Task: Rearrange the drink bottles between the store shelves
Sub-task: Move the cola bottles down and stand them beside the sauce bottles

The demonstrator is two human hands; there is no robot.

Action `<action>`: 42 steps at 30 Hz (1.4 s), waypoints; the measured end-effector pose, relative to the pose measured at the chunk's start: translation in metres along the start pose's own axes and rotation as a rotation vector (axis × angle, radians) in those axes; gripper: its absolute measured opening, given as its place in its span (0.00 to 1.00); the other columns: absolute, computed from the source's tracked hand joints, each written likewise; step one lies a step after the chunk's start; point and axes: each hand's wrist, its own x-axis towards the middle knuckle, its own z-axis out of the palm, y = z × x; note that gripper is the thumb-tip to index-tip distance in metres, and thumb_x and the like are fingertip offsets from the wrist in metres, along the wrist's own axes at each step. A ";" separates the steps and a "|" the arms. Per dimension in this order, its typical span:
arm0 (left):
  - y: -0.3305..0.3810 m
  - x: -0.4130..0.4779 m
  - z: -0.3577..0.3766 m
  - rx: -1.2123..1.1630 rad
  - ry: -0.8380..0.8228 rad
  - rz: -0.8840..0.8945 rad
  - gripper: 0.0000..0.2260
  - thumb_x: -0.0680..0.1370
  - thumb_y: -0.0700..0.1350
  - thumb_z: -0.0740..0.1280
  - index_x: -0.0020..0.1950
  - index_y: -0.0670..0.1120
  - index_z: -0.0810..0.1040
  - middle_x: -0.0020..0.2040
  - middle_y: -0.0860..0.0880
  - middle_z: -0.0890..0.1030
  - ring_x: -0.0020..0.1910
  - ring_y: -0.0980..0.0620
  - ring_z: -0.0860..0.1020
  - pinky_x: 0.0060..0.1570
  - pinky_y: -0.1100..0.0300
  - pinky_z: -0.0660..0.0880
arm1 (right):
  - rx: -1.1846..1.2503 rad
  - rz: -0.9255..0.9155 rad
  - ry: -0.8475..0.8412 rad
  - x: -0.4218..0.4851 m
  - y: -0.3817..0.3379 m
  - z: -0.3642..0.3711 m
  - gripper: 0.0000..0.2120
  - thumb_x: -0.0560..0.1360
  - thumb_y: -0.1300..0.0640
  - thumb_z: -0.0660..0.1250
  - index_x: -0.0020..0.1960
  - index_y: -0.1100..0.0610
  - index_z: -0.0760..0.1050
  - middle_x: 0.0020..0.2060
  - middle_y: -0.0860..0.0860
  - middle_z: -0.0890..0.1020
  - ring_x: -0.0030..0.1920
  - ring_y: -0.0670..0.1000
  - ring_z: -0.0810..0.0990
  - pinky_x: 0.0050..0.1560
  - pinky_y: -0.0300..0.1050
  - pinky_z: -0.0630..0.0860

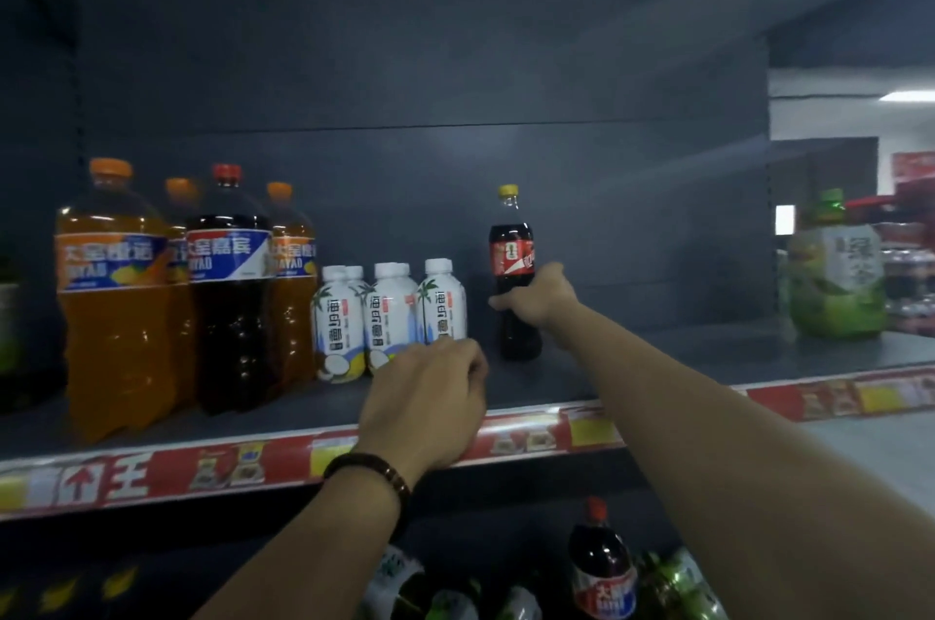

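Gripping the cola (512,265) at its waist, just under the red label, our right hand (541,298) has its fingers wrapped around the bottle, thumb showing on the left side. The cola stands upright on the upper shelf (657,361), far back and right of the white bottles (389,316). We judge it full, so moderately heavy for its slim size, with stiff plastic that gives a little and a smooth, perhaps slippery, skin; the narrow waist is the sure place to hold.

Our left hand (430,397) hovers near the shelf's front edge, just before the white bottles, fingers curled loosely together and holding nothing we can see.

We count one small cola, at least five white bottles in a cluster, three orange jugs (111,295) and one dark jug (230,295) at far left. A green bottle (835,275) stands well apart on the right. Below, another dark bottle (602,569) and several others are too dim to count.
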 end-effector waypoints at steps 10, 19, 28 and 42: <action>-0.001 -0.006 -0.010 -0.244 0.045 -0.067 0.15 0.81 0.61 0.68 0.64 0.58 0.72 0.56 0.60 0.79 0.51 0.59 0.78 0.49 0.56 0.78 | -0.019 -0.145 -0.164 -0.044 -0.009 -0.011 0.19 0.67 0.53 0.85 0.52 0.58 0.82 0.47 0.57 0.86 0.50 0.59 0.86 0.50 0.53 0.84; 0.006 -0.080 -0.051 -0.918 0.158 -0.163 0.18 0.77 0.56 0.78 0.63 0.56 0.78 0.53 0.59 0.85 0.52 0.63 0.84 0.50 0.67 0.81 | -0.019 -0.404 -0.258 -0.191 -0.056 -0.028 0.18 0.72 0.41 0.80 0.49 0.54 0.85 0.43 0.52 0.88 0.47 0.53 0.88 0.55 0.60 0.85; -0.084 -0.237 -0.058 -1.162 0.141 -0.292 0.16 0.76 0.40 0.71 0.64 0.46 0.82 0.57 0.49 0.89 0.58 0.52 0.86 0.55 0.62 0.81 | 0.209 -0.397 -0.589 -0.287 -0.047 0.070 0.19 0.72 0.45 0.80 0.58 0.52 0.81 0.49 0.53 0.89 0.50 0.53 0.89 0.53 0.62 0.86; -0.250 -0.392 0.069 -0.786 -0.016 -0.869 0.15 0.76 0.48 0.80 0.58 0.58 0.79 0.58 0.57 0.83 0.60 0.62 0.81 0.53 0.73 0.74 | 0.086 -0.153 -0.781 -0.314 0.070 0.299 0.26 0.67 0.52 0.86 0.62 0.46 0.81 0.51 0.44 0.89 0.50 0.49 0.89 0.48 0.58 0.87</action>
